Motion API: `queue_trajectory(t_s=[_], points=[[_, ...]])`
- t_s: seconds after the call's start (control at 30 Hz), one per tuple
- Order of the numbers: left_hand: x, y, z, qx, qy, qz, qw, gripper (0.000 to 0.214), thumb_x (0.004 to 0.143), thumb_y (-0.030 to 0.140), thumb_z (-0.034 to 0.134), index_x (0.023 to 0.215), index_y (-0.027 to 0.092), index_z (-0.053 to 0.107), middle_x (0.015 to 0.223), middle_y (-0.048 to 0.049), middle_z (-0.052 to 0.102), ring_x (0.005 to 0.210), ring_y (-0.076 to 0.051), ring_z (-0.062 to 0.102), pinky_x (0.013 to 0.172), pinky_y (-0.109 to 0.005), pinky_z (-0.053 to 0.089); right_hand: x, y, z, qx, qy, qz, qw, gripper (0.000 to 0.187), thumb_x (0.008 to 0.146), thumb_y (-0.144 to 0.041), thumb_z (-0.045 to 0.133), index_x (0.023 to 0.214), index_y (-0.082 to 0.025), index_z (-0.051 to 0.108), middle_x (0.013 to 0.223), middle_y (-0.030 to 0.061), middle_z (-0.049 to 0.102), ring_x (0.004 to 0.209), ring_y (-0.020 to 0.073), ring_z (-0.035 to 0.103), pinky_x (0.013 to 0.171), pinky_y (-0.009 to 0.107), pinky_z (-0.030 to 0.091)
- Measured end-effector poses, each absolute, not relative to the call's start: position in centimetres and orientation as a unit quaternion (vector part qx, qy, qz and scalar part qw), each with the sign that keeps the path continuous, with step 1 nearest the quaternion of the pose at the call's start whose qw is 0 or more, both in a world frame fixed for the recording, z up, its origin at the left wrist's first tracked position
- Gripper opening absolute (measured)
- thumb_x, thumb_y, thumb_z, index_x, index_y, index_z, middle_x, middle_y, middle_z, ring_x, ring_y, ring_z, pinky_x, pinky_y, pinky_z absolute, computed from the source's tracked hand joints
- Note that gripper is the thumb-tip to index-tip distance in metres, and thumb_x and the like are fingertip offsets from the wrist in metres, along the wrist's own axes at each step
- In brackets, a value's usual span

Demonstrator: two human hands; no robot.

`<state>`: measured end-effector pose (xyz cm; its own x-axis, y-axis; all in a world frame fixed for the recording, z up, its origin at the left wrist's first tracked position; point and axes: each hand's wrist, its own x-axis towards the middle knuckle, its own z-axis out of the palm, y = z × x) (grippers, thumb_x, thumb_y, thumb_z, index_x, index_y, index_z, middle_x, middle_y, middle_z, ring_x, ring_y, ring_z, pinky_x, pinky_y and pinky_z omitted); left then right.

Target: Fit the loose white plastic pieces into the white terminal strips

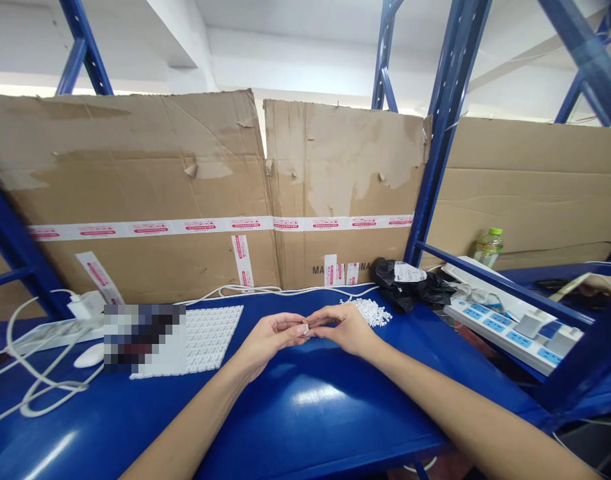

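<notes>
In the middle of the head view both my hands meet above the blue tabletop, fingertip to fingertip. My left hand is closed, with thumb and fingers pinched on a small white piece. From the other side my right hand pinches at the same piece; its exact shape is too small to make out. Just behind my right hand lies a loose pile of small white pieces. To the left of my left hand, white pieces stand in close rows, partly covered by a blurred patch.
A white computer mouse and looped white cables lie at the left. A black plastic bag sits behind the pile. Cardboard walls off the back. A blue post, power strip and bottle are at right.
</notes>
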<state>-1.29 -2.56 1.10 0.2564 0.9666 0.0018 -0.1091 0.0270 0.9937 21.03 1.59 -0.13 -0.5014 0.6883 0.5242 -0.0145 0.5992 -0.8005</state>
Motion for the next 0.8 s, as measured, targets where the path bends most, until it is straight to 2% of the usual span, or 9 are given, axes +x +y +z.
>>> queue_trajectory(t_s=[0.23, 0.5, 0.63, 0.8], points=[[-1.63, -2.59, 1.31, 0.537, 0.404, 0.435, 0.599, 0.050, 0.072, 0.041, 0.097, 0.110, 0.013, 0.080, 0.108, -0.0150, 0.084, 0.102, -0.028, 0.080, 0.102, -0.042, 0.058, 21.22, 1.67, -0.15, -0.213, -0.750, 0.445, 0.441, 0.028, 0.082, -0.036, 0.089, 0.104, -0.020, 0.082, 0.099, 0.0061, 0.084, 0.093, 0.0257, 0.083, 0.087, 0.037, 0.069], [-1.71, -2.51, 1.14, 0.527, 0.406, 0.437, 0.606, 0.051, 0.074, 0.040, 0.097, 0.112, 0.013, 0.076, 0.108, -0.0161, 0.084, 0.099, -0.027, 0.080, 0.100, -0.042, 0.059, 21.39, 1.63, -0.11, -0.176, -0.823, 0.300, 0.449, 0.024, 0.091, -0.034, 0.081, 0.111, -0.021, 0.079, 0.104, 0.0066, 0.079, 0.092, 0.0206, 0.081, 0.088, 0.035, 0.068], [-1.67, -2.58, 1.52, 0.509, 0.395, 0.441, 0.625, 0.051, 0.071, 0.037, 0.098, 0.111, 0.015, 0.076, 0.107, -0.0144, 0.084, 0.099, -0.026, 0.080, 0.101, -0.042, 0.058, 21.46, 1.54, 0.19, -0.175, -0.820, 0.297, 0.458, 0.026, 0.090, -0.032, 0.081, 0.113, -0.021, 0.077, 0.106, 0.0068, 0.078, 0.088, 0.0191, 0.081, 0.083, 0.031, 0.068], [-1.64, -2.56, 2.01, 0.517, 0.381, 0.455, 0.617, 0.044, 0.072, 0.035, 0.098, 0.106, 0.015, 0.078, 0.109, -0.0133, 0.083, 0.098, -0.026, 0.079, 0.100, -0.042, 0.058, 21.31, 1.52, 0.43, -0.176, -0.802, 0.323, 0.471, 0.029, 0.090, -0.035, 0.082, 0.114, -0.021, 0.076, 0.105, 0.0071, 0.078, 0.090, 0.0203, 0.081, 0.084, 0.033, 0.068]])
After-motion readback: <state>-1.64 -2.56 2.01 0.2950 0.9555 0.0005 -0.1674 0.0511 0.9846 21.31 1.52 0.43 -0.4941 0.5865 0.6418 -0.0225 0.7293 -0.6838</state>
